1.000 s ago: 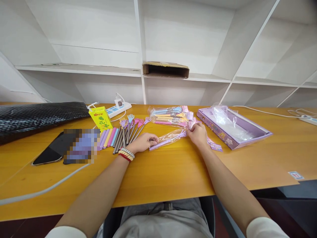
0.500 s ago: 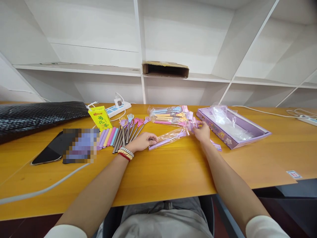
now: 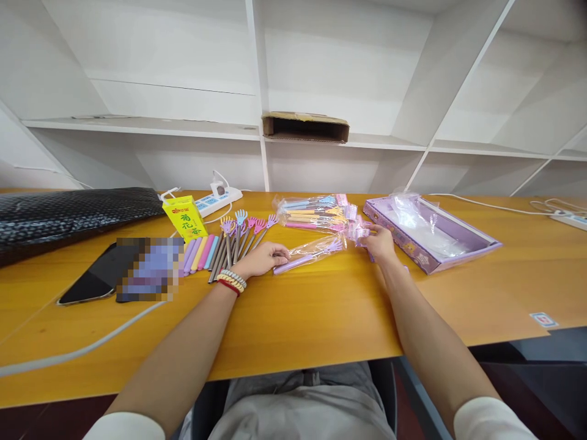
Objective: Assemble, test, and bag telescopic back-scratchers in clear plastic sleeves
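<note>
A purple back scratcher [image 3: 298, 263] lies in a clear plastic sleeve on the table, its hand-shaped head [image 3: 334, 245] pointing right. My left hand [image 3: 265, 259] is closed on the sleeve's left end, by the handle. At the other end, my right hand [image 3: 380, 242] pinches a small pink-and-purple card [image 3: 358, 231] at the sleeve's mouth; its fingertips are partly hidden. Just behind are several bagged back scratchers [image 3: 312, 212] in blue, yellow and pink. Left of my left hand lie loose scratcher heads on metal rods [image 3: 236, 241] and a row of coloured handles [image 3: 200, 253].
At the right stands an open purple box [image 3: 463, 260] with clear plastic bags [image 3: 413, 220] inside. A yellow tea carton [image 3: 185, 219], a power strip [image 3: 219, 201], a phone [image 3: 87, 281] and a black textured bag [image 3: 77, 214] occupy the left. A cardboard box [image 3: 306, 129] rests on the shelf.
My right hand has shifted slightly right, with its fingers repositioned at the card. The purple card under my right wrist is now mostly covered. My left hand stays at the handle end.
</note>
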`<state>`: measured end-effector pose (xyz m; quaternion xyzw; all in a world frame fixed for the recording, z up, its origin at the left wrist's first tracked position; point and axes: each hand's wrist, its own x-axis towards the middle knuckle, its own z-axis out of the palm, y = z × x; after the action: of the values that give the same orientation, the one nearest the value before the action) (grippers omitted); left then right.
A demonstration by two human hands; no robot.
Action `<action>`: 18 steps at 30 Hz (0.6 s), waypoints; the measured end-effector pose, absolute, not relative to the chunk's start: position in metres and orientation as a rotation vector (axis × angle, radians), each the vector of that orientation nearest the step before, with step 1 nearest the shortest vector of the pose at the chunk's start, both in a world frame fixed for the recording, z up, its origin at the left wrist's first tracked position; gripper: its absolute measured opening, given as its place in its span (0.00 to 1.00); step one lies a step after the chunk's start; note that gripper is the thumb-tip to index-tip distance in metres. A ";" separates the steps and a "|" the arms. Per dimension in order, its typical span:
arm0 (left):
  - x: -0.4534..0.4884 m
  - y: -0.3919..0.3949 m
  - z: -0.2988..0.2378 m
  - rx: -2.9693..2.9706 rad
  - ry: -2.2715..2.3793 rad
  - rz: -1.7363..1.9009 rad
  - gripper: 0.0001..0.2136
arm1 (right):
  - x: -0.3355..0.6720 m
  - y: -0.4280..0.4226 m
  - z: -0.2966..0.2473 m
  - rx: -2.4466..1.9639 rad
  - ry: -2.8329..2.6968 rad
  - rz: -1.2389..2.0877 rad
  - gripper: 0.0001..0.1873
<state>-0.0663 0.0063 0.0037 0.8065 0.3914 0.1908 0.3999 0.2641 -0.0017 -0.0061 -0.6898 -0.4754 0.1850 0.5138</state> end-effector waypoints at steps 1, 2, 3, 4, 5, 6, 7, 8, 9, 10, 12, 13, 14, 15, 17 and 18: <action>-0.067 0.007 0.003 2.040 0.988 0.486 0.11 | 0.264 -0.002 -0.006 -1.696 -1.173 0.418 0.21; -0.067 0.007 0.003 2.037 0.984 0.489 0.11 | 0.264 -0.002 -0.005 -1.731 -1.197 0.400 0.22; -0.067 0.008 0.002 2.034 0.982 0.491 0.12 | 0.263 -0.003 -0.005 -1.754 -1.215 0.386 0.22; -0.067 0.008 0.002 2.031 0.980 0.493 0.12 | 0.263 -0.003 -0.004 -1.759 -1.230 0.365 0.22; -0.067 0.008 0.002 2.027 0.979 0.495 0.12 | 0.262 -0.004 -0.004 -1.751 -1.234 0.358 0.22; -0.067 0.008 0.002 2.025 0.979 0.496 0.12 | 0.262 -0.004 -0.003 -1.733 -1.229 0.368 0.22; -0.067 0.007 0.002 2.025 0.982 0.497 0.12 | 0.262 -0.005 -0.003 -1.714 -1.215 0.390 0.22; -0.067 0.007 0.003 2.026 0.985 0.499 0.12 | 0.261 -0.005 -0.002 -1.700 -1.197 0.418 0.22; -0.066 0.007 0.003 2.027 0.988 0.500 0.12 | 0.261 -0.006 -0.002 -1.691 -1.179 0.445 0.21; -0.066 0.006 0.003 2.028 0.991 0.500 0.12 | 0.261 -0.006 -0.001 -1.689 -1.163 0.468 0.21; -0.066 0.006 0.004 2.028 0.998 0.499 0.12 | 0.262 -0.006 -0.001 -1.680 -1.145 0.502 0.21; -0.066 0.006 0.004 2.026 1.001 0.499 0.12 | 0.262 -0.006 -0.001 -1.664 -1.144 0.517 0.22; -0.066 0.006 0.004 2.024 1.004 0.502 0.12 | 0.263 -0.005 -0.002 -1.641 -1.148 0.530 0.22; -0.066 0.006 0.003 2.022 1.006 0.505 0.11 | 0.264 -0.004 -0.003 -1.618 -1.154 0.540 0.21; -0.066 0.006 0.003 2.016 1.003 0.510 0.11 | 0.266 -0.002 -0.005 -1.590 -1.165 0.538 0.20; -0.067 0.006 0.003 2.014 1.001 0.511 0.11 | 0.267 -0.001 -0.006 -1.591 -1.170 0.525 0.20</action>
<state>-0.0666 0.0058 0.0029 0.7982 0.3966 0.2025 0.4056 0.2671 -0.0013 -0.0063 -0.6641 -0.4885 0.2190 0.5220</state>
